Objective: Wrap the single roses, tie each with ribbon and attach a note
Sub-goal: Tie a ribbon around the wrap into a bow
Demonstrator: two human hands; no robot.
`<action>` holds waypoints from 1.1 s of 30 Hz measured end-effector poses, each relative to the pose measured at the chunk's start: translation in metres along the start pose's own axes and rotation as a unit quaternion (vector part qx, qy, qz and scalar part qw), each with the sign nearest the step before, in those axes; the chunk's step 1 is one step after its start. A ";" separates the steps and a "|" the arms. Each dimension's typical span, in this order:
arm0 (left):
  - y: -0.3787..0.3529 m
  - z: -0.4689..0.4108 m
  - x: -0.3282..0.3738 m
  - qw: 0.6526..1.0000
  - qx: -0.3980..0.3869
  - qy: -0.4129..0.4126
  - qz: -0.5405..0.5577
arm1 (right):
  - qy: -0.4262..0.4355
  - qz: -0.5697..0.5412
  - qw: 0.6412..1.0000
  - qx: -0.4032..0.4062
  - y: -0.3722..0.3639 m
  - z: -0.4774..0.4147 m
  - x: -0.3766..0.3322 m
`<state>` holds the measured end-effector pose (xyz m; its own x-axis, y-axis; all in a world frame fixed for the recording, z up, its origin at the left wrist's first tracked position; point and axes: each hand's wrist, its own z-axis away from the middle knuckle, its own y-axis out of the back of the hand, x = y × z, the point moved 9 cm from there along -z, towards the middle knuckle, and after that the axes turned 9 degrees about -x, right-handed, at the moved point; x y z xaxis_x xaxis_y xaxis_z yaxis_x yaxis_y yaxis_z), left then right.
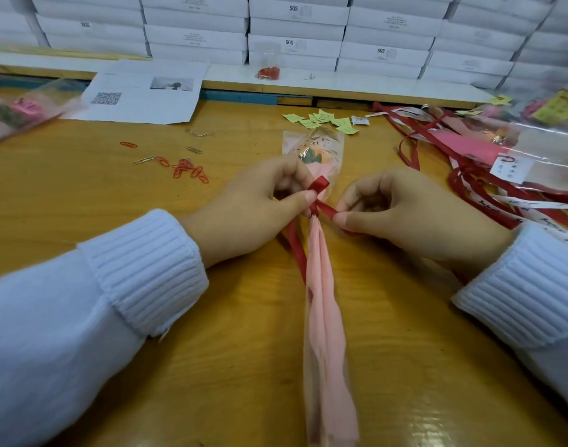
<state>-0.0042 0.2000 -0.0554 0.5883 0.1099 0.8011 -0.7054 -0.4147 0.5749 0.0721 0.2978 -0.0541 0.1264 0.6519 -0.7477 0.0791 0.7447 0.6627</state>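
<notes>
**Item: rose (311,159), tying in hand**

- Position: lies on the table (211,333) at centre. Its long axis runs near to far, bloom at the far end, and the pink wrap (324,301) trails toward you.
- Ribbon (320,184): red, bound round the neck of the wrap just near of the bloom. One loop stands up at the knot, and a tail runs down the left side of the wrap.
- Left hand (253,204): just left of the knot. Your grip is narrow, thumb and forefinger pinching the ribbon at the base of the loop.
- Right hand (414,214): just right of the knot. Your grip is narrow here too, thumb and forefinger pinching the ribbon that leads off the knot to the right.
- Key relation: the knot sits between your two grips, about equally close to each. The ribbon runs left to right, across the rose's axis.
- Judgement: the bow looks half made, so the next pull should go sideways and evenly, or the loop may slip out.

**Stock to hand**

- Notes (324,121): green slips, far of the bloom. None is on this rose that I can see.
- Clips (186,169): red and silver, left of centre.
- Spare ribbons (469,188): red and white, in a heap at right.
- Sheet (140,95): printed, far left.
- Boxes (295,30): white, stacked along the far edge.
</notes>
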 end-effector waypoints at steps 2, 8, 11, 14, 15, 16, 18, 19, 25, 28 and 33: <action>0.004 0.000 -0.004 1.000 0.023 0.013 0.005 | 0.038 0.051 0.998 -0.017 -0.004 0.002 -0.013; 0.009 -0.001 -0.007 0.999 0.035 0.026 -0.017 | 0.116 0.097 0.988 0.019 -0.002 0.007 -0.033; 0.015 0.001 -0.004 0.997 0.072 0.019 -0.008 | 0.137 0.086 0.985 0.053 0.004 0.010 -0.036; 0.017 0.003 0.000 0.996 0.082 0.006 0.016 | 0.135 0.075 0.984 0.089 0.009 0.011 -0.034; 0.016 0.003 0.000 0.997 0.075 0.006 0.022 | 0.132 0.074 0.984 0.095 0.009 0.011 -0.032; 0.014 0.003 0.000 0.997 0.067 0.007 0.031 | 0.128 0.073 0.984 0.097 0.009 0.010 -0.031; 0.010 0.003 -0.001 0.997 0.054 0.009 0.049 | 0.122 0.064 0.986 0.096 0.008 0.007 -0.027; 0.009 0.003 -0.001 0.997 0.049 0.010 0.052 | 0.120 0.054 0.987 0.096 0.007 0.007 -0.026; 0.007 0.002 -0.004 0.996 0.050 0.019 0.072 | 0.151 0.049 0.980 0.116 0.011 0.011 -0.031; 0.007 0.001 -0.005 0.996 0.051 0.016 0.077 | 0.163 0.077 0.977 0.114 0.010 0.012 -0.036; 0.007 0.001 -0.006 0.997 0.052 0.029 0.055 | 0.142 0.115 0.972 0.148 0.014 0.013 -0.034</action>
<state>-0.0122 0.1953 -0.0569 0.4831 0.1088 0.8688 -0.7187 -0.5175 0.4645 0.0814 0.2841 -0.0194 -0.1006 0.8406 -0.5322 0.3673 0.5285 0.7654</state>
